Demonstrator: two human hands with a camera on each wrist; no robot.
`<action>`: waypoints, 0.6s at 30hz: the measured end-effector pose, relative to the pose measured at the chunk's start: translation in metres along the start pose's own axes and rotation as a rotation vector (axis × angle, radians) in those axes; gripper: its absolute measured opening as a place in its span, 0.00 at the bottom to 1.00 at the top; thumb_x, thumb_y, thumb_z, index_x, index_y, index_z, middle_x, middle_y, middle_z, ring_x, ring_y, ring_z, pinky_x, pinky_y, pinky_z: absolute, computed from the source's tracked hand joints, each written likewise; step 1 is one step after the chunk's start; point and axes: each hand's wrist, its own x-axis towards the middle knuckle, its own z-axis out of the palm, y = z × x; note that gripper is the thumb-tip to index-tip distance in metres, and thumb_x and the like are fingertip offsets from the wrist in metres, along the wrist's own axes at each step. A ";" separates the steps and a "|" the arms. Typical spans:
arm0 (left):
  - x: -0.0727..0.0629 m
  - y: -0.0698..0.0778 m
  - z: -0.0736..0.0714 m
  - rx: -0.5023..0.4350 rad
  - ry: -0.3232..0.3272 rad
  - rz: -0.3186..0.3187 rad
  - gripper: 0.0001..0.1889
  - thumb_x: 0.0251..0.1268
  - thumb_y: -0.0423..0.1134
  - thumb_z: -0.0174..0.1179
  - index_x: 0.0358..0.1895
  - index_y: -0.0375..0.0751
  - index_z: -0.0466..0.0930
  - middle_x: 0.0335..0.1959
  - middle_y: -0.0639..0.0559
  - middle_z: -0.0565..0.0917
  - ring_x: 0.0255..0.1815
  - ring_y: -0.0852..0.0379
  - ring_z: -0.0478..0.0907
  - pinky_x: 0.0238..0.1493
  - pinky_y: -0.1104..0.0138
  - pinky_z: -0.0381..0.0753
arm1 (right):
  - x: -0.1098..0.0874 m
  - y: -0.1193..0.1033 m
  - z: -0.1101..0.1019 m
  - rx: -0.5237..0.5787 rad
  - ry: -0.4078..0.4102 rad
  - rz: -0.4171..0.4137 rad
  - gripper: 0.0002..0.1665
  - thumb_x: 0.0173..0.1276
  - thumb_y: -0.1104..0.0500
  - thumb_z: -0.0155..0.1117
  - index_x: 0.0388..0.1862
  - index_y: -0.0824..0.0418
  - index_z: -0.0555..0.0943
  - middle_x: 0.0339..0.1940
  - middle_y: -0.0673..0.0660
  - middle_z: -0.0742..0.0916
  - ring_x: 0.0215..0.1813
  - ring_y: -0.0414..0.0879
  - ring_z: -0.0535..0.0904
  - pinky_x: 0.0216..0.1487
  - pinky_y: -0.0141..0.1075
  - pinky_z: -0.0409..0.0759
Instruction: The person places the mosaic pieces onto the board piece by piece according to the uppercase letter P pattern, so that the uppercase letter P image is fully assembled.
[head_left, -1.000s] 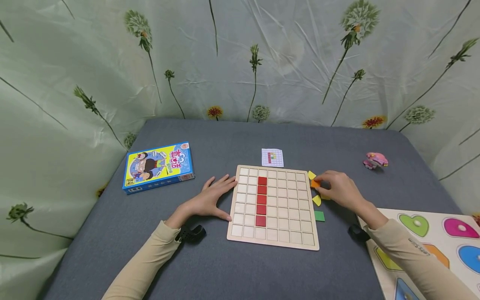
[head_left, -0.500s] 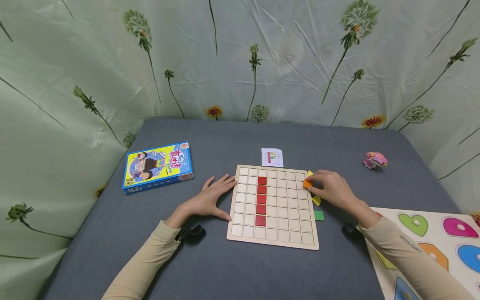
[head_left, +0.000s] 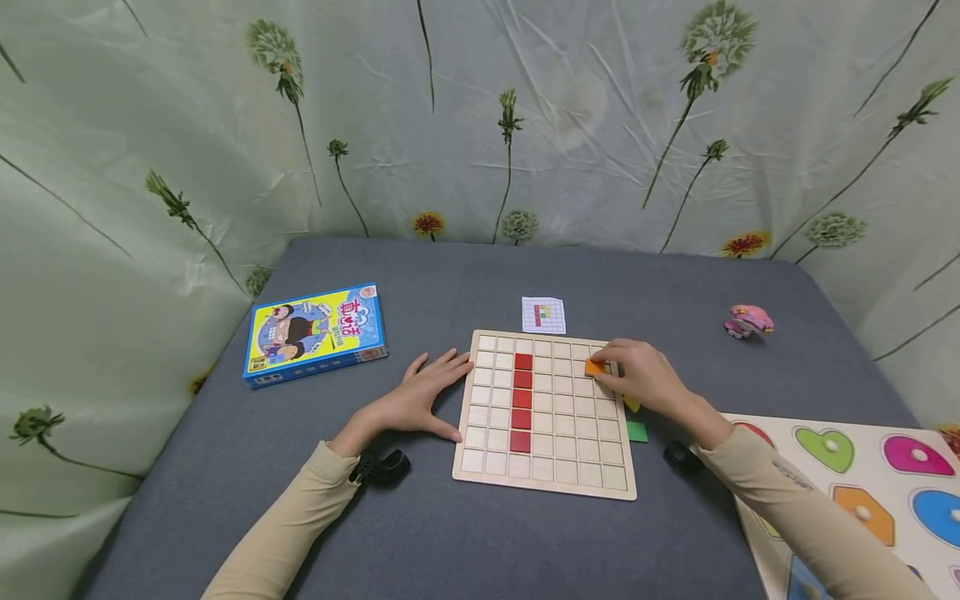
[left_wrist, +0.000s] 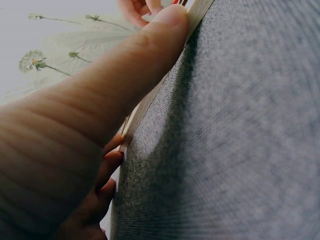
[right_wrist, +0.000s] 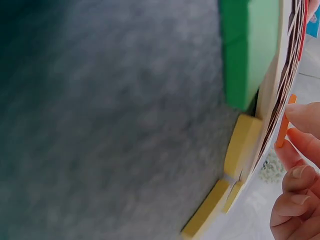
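Observation:
Between the thumb and fingers of my right hand [head_left: 648,379] is a small flat orange tile [head_left: 593,368], held over the upper right of a wooden grid board [head_left: 555,487]. The right wrist view shows the pinched orange tile [right_wrist: 285,122] from its edge. Several red square tiles [head_left: 521,398] form a column on the board. My left hand [head_left: 416,408] lies at the board's left side with fingers spread, thumb and fingertips touching its edge. Along the right edge lie a green tile [head_left: 637,432] and yellow pieces [right_wrist: 242,145], partly hidden by my right hand in the head view.
A small card [head_left: 543,315] with a coloured grid pattern lies beyond the board. To the left is a blue and yellow box [head_left: 317,335]. A pink toy [head_left: 748,321] stands at the far right, and a knobbed shape puzzle [head_left: 802,475] lies under my right forearm.
My right hand has carried the orange tile leftward, from the loose pieces beside the board to over its upper right squares. The left hand has stayed in place.

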 end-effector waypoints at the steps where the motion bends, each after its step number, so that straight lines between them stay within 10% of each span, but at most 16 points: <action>1: 0.000 0.000 0.000 0.000 0.000 -0.001 0.55 0.43 0.57 0.71 0.74 0.43 0.51 0.76 0.46 0.53 0.79 0.44 0.41 0.72 0.41 0.33 | 0.001 -0.001 0.001 0.006 -0.001 0.001 0.13 0.56 0.61 0.69 0.41 0.63 0.85 0.40 0.59 0.87 0.38 0.49 0.82 0.39 0.44 0.79; 18: 0.001 -0.001 0.001 -0.006 0.015 0.011 0.55 0.42 0.57 0.72 0.74 0.43 0.52 0.76 0.46 0.54 0.79 0.44 0.42 0.71 0.40 0.33 | 0.018 -0.018 0.010 0.035 -0.045 -0.021 0.13 0.58 0.60 0.67 0.42 0.60 0.86 0.41 0.56 0.87 0.40 0.47 0.83 0.39 0.41 0.80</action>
